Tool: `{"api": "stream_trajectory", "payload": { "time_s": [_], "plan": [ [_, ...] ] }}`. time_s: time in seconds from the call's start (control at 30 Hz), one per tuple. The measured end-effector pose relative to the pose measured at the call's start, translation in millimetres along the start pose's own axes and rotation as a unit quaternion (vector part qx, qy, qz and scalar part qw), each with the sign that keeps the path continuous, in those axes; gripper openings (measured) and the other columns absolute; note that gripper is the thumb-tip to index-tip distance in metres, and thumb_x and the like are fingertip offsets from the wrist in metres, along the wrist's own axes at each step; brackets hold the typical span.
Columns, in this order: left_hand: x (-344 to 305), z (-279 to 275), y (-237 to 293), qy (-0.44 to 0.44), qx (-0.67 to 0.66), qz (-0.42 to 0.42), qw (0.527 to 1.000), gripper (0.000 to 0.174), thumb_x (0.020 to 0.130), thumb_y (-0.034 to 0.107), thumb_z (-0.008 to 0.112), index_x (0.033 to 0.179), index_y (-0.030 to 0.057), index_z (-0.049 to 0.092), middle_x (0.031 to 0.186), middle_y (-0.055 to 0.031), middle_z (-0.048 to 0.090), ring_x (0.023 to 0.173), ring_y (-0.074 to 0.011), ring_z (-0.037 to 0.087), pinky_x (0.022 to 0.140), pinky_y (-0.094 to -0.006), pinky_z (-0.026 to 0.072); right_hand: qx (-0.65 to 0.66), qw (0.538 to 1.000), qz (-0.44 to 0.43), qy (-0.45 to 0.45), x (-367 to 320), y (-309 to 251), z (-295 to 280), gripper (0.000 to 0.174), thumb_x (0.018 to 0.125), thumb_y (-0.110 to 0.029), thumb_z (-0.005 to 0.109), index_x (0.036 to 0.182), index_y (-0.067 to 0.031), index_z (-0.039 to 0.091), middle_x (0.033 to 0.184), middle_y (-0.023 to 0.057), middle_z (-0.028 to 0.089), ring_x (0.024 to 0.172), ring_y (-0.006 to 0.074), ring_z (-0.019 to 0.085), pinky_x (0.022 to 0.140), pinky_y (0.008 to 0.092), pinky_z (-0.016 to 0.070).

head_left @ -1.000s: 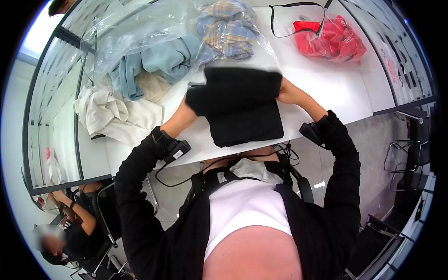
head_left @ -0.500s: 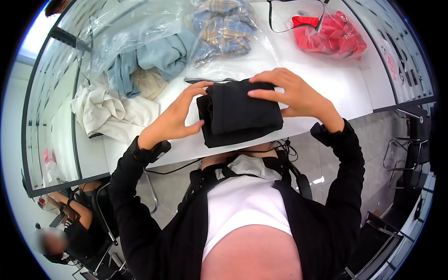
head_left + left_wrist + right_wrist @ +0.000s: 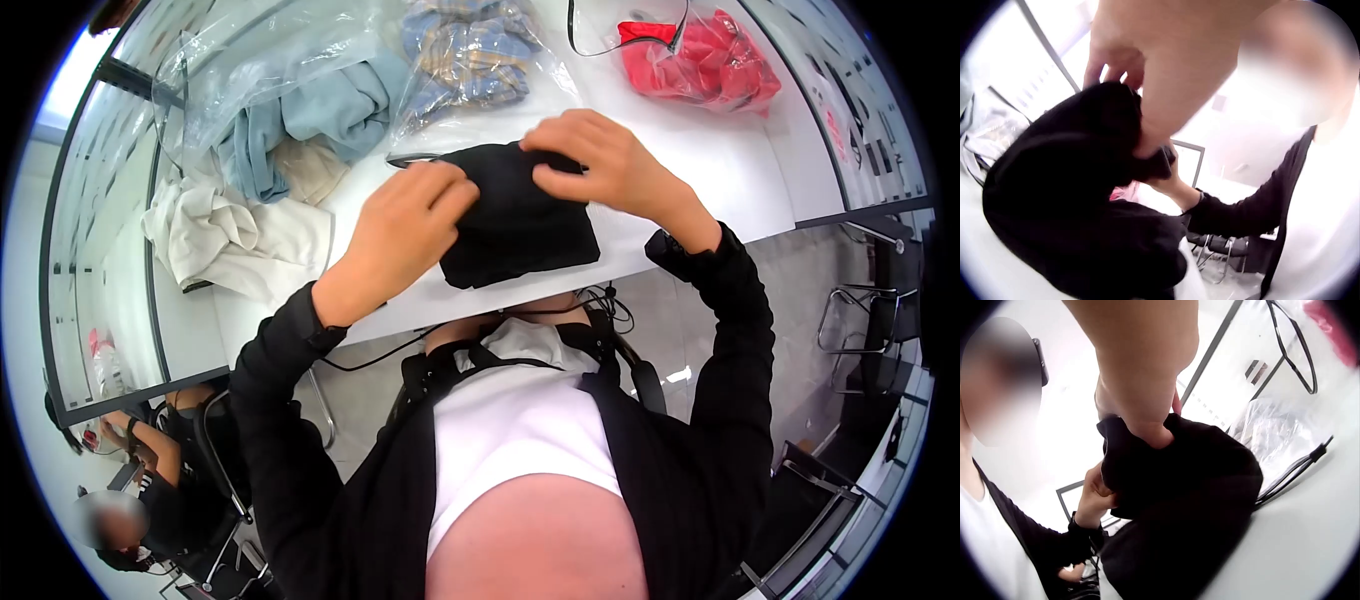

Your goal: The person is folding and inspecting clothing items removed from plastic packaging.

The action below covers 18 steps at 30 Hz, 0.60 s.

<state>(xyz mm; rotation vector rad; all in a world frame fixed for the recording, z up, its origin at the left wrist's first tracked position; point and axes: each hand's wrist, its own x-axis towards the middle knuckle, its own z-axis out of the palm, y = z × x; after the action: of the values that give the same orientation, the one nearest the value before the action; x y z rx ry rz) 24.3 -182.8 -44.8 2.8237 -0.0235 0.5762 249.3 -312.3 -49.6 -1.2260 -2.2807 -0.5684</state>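
A folded black garment (image 3: 525,225) is on the white table right in front of me, its kind hidden by the folding. My left hand (image 3: 405,230) pinches its upper left part, with the thumb on the near face and fingers over the top edge in the left wrist view. At the upper right, my right hand (image 3: 610,165) pinches the same raised layer between thumb and fingers. Seen from the right wrist, the garment (image 3: 1179,475) has its upper layer lifted and bulging above the lower folds.
Left on the table (image 3: 700,190) are a crumpled white garment (image 3: 230,235) and a light blue one (image 3: 345,110) partly under clear plastic. Behind lies a bagged plaid garment (image 3: 470,60); back right, a bagged red garment (image 3: 700,65). A seated person (image 3: 150,480) is at far left.
The black garment was folded over toward me, then both hands loosened and shifted on it. Now they pinch its far part, the left hand having moved in over its left side.
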Motion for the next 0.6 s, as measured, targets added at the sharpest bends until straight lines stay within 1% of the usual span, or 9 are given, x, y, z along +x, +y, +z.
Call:
{"api": "stream_trajectory", "payload": {
  "time_s": [0.03, 0.07, 0.13, 0.17, 0.3, 0.33, 0.4, 0.53, 0.6],
  "plan": [
    [0, 7, 0, 0.005, 0.013, 0.078, 0.997, 0.025, 0.059, -0.001, 0.055, 0.084, 0.0037, 0.056, 0.096, -0.0096, 0.051, 0.089, -0.0277, 0.052, 0.077, -0.0378, 0.0427, -0.007, 1.000, -0.030, -0.006, -7, -2, 3, 0.018, 0.069, -0.006, 0.064, 0.082, -0.0120, 0.055, 0.100, 0.0062, 0.058, 0.089, 0.0230, 0.057, 0.076, 0.0337, 0.0497],
    [-4, 9, 5, -0.082, -0.009, 0.080, 0.993, 0.026, 0.059, 0.002, 0.058, 0.085, 0.0045, 0.056, 0.100, -0.0118, 0.051, 0.099, -0.0293, 0.051, 0.087, -0.0395, 0.0407, -0.014, 0.998, -0.061, -0.010, -18, -6, 8, 0.018, 0.069, -0.005, 0.064, 0.082, -0.0126, 0.054, 0.100, 0.0061, 0.058, 0.089, 0.0227, 0.057, 0.078, 0.0343, 0.0496],
    [-8, 15, 19, -0.079, 0.019, 0.107, 0.991, 0.027, 0.060, 0.006, 0.060, 0.086, 0.0041, 0.055, 0.109, -0.0165, 0.048, 0.115, -0.0329, 0.044, 0.099, -0.0439, 0.0331, 0.002, 0.999, -0.034, -0.025, -43, -17, 17, 0.018, 0.067, -0.004, 0.063, 0.081, -0.0129, 0.055, 0.103, 0.0055, 0.058, 0.095, 0.0217, 0.055, 0.084, 0.0345, 0.0488],
    [-12, 16, 19, -0.138, 0.011, 0.091, 0.986, 0.032, 0.066, 0.015, 0.065, 0.093, 0.0027, 0.053, 0.124, -0.0227, 0.041, 0.126, -0.0369, 0.033, 0.105, -0.0480, 0.0242, 0.006, 0.999, -0.011, -0.040, -47, -18, 13, 0.018, 0.067, -0.003, 0.062, 0.081, -0.0118, 0.055, 0.105, 0.0056, 0.058, 0.097, 0.0224, 0.055, 0.086, 0.0350, 0.0481],
    [-13, 14, 11, -0.167, -0.106, 0.086, 0.976, 0.049, 0.069, 0.031, 0.072, 0.101, 0.0022, 0.047, 0.141, -0.0248, 0.025, 0.131, -0.0401, 0.025, 0.106, -0.0475, 0.0229, 0.065, 0.988, 0.090, -0.106, -52, -21, -4, 0.022, 0.068, 0.000, 0.060, 0.089, -0.0077, 0.056, 0.113, 0.0068, 0.056, 0.103, 0.0251, 0.055, 0.089, 0.0376, 0.0457],
    [-8, 7, 5, -0.182, -0.125, 0.086, 0.971, 0.044, 0.073, 0.025, 0.069, 0.103, 0.0015, 0.047, 0.141, -0.0221, 0.028, 0.129, -0.0374, 0.028, 0.104, -0.0426, 0.0267, 0.091, 0.982, 0.128, -0.105, -47, -23, -10, 0.024, 0.069, 0.001, 0.059, 0.092, -0.0072, 0.056, 0.113, 0.0073, 0.056, 0.104, 0.0257, 0.054, 0.090, 0.0377, 0.0450],
    [6, -5, -4, -0.226, -0.271, -0.065, 0.934, 0.037, 0.077, 0.018, 0.064, 0.106, 0.0007, 0.047, 0.140, -0.0198, 0.029, 0.127, -0.0345, 0.033, 0.102, -0.0389, 0.0308, 0.145, 0.963, 0.203, -0.104, -30, -30, -22, 0.028, 0.070, 0.001, 0.058, 0.097, -0.0061, 0.056, 0.115, 0.0082, 0.056, 0.106, 0.0267, 0.053, 0.091, 0.0378, 0.0436],
    [20, 32, -9, -0.049, -0.094, 0.064, 0.992, 0.049, 0.079, 0.023, 0.062, 0.118, -0.0023, 0.045, 0.130, -0.0203, 0.039, 0.120, -0.0339, 0.039, 0.099, -0.0404, 0.0335, 0.109, 0.962, 0.251, -0.015, -7, -39, 1, 0.038, 0.074, -0.009, 0.063, 0.109, -0.0006, 0.053, 0.117, 0.0126, 0.053, 0.105, 0.0308, 0.051, 0.090, 0.0367, 0.0431],
    [18, 46, -4, -0.080, -0.035, 0.085, 0.993, 0.065, 0.083, 0.034, 0.057, 0.130, -0.0049, 0.033, 0.134, -0.0223, 0.034, 0.127, -0.0348, 0.031, 0.105, -0.0472, 0.0230, 0.091, 0.968, 0.218, -0.079, -11, -40, 12, 0.060, 0.078, -0.023, 0.064, 0.125, 0.0046, 0.039, 0.129, 0.0172, 0.042, 0.117, 0.0333, 0.043, 0.097, 0.0394, 0.0374]
  ]
}}
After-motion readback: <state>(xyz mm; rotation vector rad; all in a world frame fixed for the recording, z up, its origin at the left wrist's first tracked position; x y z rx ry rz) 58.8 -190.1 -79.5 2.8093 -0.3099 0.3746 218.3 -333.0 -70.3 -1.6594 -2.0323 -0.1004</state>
